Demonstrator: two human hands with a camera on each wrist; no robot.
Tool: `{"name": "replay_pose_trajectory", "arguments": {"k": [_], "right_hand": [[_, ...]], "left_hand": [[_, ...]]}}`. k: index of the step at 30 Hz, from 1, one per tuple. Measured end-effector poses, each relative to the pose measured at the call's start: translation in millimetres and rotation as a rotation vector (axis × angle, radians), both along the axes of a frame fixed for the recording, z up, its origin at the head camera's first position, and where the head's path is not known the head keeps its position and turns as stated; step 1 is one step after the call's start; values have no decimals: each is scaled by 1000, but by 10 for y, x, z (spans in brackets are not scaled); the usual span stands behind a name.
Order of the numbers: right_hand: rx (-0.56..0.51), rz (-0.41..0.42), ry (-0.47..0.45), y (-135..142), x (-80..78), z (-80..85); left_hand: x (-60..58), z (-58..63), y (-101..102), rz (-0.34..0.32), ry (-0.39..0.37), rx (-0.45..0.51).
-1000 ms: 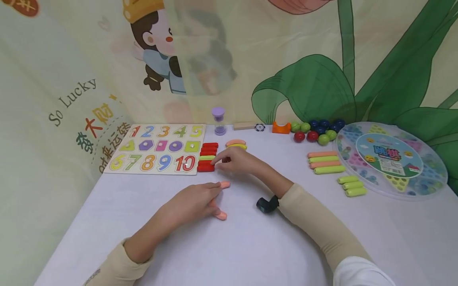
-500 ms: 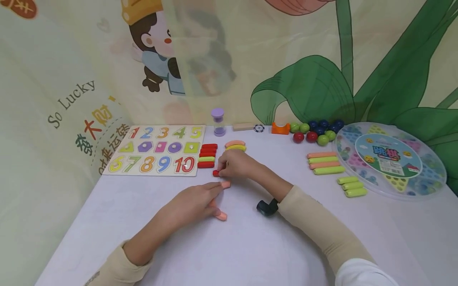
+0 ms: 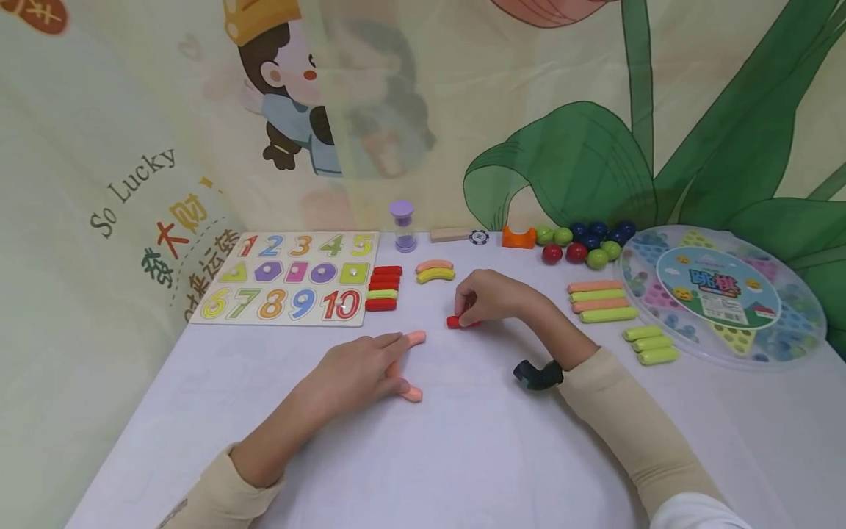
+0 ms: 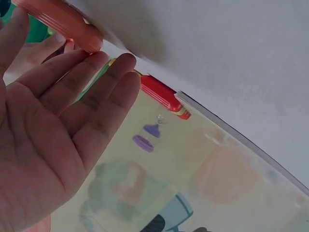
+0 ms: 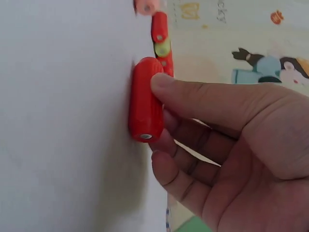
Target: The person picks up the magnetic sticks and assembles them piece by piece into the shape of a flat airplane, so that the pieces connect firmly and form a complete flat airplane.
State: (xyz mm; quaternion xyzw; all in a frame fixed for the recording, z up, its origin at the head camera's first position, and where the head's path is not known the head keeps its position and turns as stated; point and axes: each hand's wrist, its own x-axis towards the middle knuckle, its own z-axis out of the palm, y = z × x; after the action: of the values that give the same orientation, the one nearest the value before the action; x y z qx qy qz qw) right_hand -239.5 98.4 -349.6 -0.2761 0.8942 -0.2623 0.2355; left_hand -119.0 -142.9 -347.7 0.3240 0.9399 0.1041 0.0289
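My right hand [image 3: 496, 295] pinches a short red stick [image 5: 145, 99] between thumb and fingers, low over the white table right of centre. In the right wrist view, a silvery dot shows on the stick's near end. My left hand [image 3: 353, 375] lies over salmon-pink pieces at the table's middle. One salmon piece [image 3: 413, 338] pokes out by the fingertips, and another [image 3: 411, 394] by the thumb; the palm side hides part of them. In the left wrist view, the fingers are nearly straight, their tips against a ribbed salmon piece [image 4: 63, 21].
A number puzzle board [image 3: 307, 251] lies back left, with red sticks [image 3: 385, 279] and a light-green one at its right edge. Two curved pieces [image 3: 435, 273], a purple hourglass [image 3: 403, 228], coloured balls [image 3: 576, 253], more sticks [image 3: 608, 314] and a round game box [image 3: 803, 316] stand farther round.
My right hand has taken the nearest red stick from the row beside the puzzle board and carried it rightward. The left hand has stayed almost still on the salmon pieces.
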Motion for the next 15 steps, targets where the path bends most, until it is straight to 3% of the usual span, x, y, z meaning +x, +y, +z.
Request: {"name": "replay_pose_trajectory", "arguments": {"k": [7,15], "right_hand": [[-102,119,15,-243,150,-68],[-111,158,73,-269,169,-78]], "left_hand": [[6,-13,12,17,4,-30],[2,-3,-5,23,21,-34]]}}
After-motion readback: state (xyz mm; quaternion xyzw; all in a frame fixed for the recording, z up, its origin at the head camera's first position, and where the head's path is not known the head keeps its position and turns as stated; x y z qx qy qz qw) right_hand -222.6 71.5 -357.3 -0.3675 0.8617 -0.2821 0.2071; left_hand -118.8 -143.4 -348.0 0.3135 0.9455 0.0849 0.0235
